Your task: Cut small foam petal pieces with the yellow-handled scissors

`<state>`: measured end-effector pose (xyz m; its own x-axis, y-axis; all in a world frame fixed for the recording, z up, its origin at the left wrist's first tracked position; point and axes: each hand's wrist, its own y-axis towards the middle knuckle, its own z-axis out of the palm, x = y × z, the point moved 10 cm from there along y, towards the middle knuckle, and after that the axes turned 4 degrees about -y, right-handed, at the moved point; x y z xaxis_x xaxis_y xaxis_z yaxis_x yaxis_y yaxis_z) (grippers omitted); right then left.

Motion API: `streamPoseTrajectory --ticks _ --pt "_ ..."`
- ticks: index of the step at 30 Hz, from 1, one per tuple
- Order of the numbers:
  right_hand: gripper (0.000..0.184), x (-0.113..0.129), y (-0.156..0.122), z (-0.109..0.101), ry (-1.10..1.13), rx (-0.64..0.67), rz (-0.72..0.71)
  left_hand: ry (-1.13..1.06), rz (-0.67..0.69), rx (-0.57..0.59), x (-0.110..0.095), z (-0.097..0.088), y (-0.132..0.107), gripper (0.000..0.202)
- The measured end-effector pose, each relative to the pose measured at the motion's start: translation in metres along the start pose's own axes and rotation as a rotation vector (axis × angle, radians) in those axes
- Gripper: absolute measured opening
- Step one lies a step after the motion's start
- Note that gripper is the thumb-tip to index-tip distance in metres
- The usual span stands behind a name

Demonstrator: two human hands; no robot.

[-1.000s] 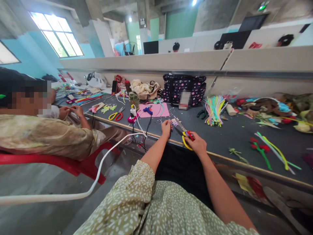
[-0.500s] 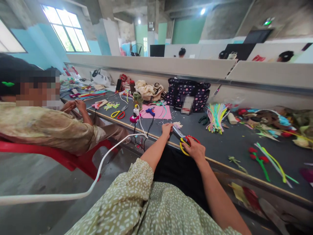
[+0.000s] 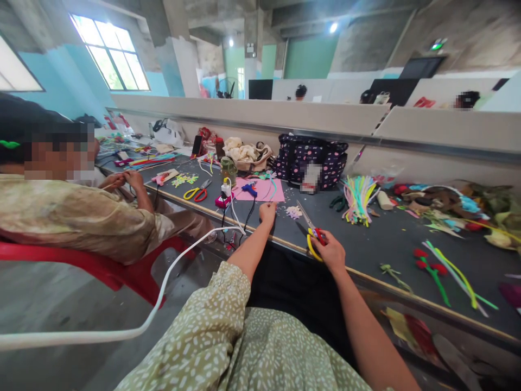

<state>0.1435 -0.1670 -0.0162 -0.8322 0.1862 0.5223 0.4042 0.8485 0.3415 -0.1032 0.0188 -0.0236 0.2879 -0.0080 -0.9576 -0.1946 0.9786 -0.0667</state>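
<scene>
My right hand (image 3: 332,253) grips scissors (image 3: 306,215) by their red and yellow handles, over the table's front edge. Their blades point away from me and to the left. Just left of the blades lies a small heap of pale pink and lilac clippings (image 3: 293,212). My left hand (image 3: 267,212) is closed above the table edge, apart from the scissors. Its fingers hide whatever they may hold. Beyond that hand, a blue glue gun (image 3: 249,189) rests on a pink sheet (image 3: 277,194).
A bundle of coloured pipe cleaners (image 3: 359,201) stands by dark pliers (image 3: 337,203). Red balls on a green stem (image 3: 436,274) lie at right. Other scissors (image 3: 197,193) and a white plug (image 3: 226,189) are at left. A white cable (image 3: 179,262) crosses before the table; a co-worker (image 3: 77,212) sits left.
My left hand has drawn back leftward from the scissors. The scissors have swung away to the right with my right hand, and the heap of clippings now shows fully between them.
</scene>
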Motion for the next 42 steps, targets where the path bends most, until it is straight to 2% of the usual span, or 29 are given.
streamPoseTrajectory --ticks 2,4,7,10,14,16,19,21,23,25,28,32,35,39,42 --pt "0.056 -0.003 0.002 0.000 0.079 0.004 0.001 0.141 0.159 -0.035 -0.015 -0.008 0.004 0.012" --pt "0.057 -0.007 0.003 0.001 0.173 0.009 0.016 0.187 0.273 -0.064 -0.023 -0.015 0.006 0.021" --pt "0.062 -0.011 0.005 0.004 0.413 0.020 0.046 0.205 0.298 -0.012 -0.019 -0.017 0.009 0.008" --pt "0.063 -0.017 0.006 0.004 0.676 -0.016 0.111 0.225 0.315 -0.008 -0.016 -0.020 0.010 0.017" --pt "0.060 -0.029 0.004 0.004 0.932 -0.098 0.247 0.325 0.458 -0.015 -0.031 -0.018 -0.001 0.011" --pt "0.058 -0.034 0.003 0.004 1.025 -0.111 0.302 0.375 0.486 0.045 -0.034 -0.010 -0.010 0.012" --pt "0.055 -0.038 0.000 0.004 1.129 -0.102 0.362 0.464 0.523 0.190 -0.032 0.013 -0.032 0.022" --pt "0.054 -0.039 -0.001 0.003 1.164 -0.102 0.369 0.491 0.590 0.275 -0.030 0.031 -0.053 0.016" --pt "0.053 -0.037 -0.002 0.001 1.173 -0.103 0.359 0.499 0.631 0.415 -0.024 0.053 -0.074 0.008" --pt "0.052 -0.034 -0.002 -0.001 1.178 -0.103 0.354 0.537 0.621 0.608 -0.011 0.076 -0.092 0.007" --pt "0.052 -0.030 -0.003 -0.002 1.186 -0.102 0.358 0.639 0.592 0.798 0.003 0.095 -0.111 0.013" --pt "0.052 -0.029 -0.003 -0.003 1.183 -0.112 0.344 0.803 0.558 0.886 0.011 0.102 -0.121 0.027" --pt "0.050 -0.029 -0.003 -0.003 1.184 -0.114 0.333 0.903 0.586 0.900 0.013 0.106 -0.128 0.033" --pt "0.051 -0.028 -0.004 -0.003 1.153 -0.108 0.350 0.950 0.562 0.888 0.019 0.110 -0.126 0.024" --pt "0.054 -0.024 -0.005 -0.005 1.116 -0.105 0.360 0.893 0.483 0.870 0.025 0.107 -0.117 0.021"
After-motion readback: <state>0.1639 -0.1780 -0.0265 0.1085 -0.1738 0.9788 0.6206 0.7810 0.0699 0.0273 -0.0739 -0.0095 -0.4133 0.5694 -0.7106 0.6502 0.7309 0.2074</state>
